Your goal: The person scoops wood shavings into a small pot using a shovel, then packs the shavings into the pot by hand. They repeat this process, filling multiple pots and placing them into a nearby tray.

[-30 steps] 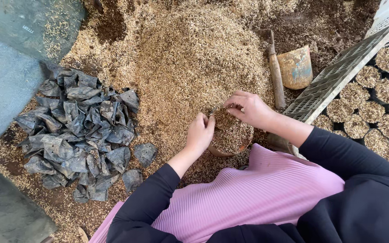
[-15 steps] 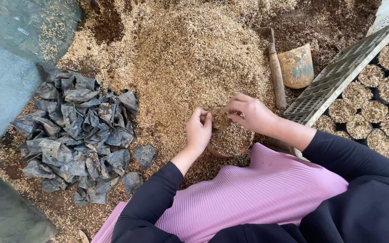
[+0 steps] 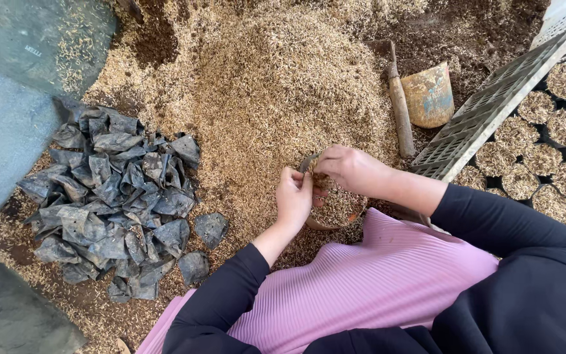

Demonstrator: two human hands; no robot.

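Observation:
A small dark planting bag point(image 3: 333, 208) filled with rice husk stands on the ground just in front of my lap. My left hand point(image 3: 294, 196) grips the bag's near-left rim with its fingers closed on it. My right hand point(image 3: 350, 169) pinches the far rim of the same bag. A big heap of pale husk mix point(image 3: 276, 85) rises right behind the bag. My arms are in black sleeves, and a pink ribbed cloth point(image 3: 388, 282) covers my lap.
A pile of several flattened black planting bags point(image 3: 116, 200) lies at the left. A rusty hand trowel point(image 3: 420, 98) with a wooden handle lies at the upper right. A grey plastic crate point(image 3: 492, 111) at the right holds several filled bags point(image 3: 545, 154).
Both hands have closed in on the bag's rim, the left hand shifting slightly toward the right hand. The bag stays where it was.

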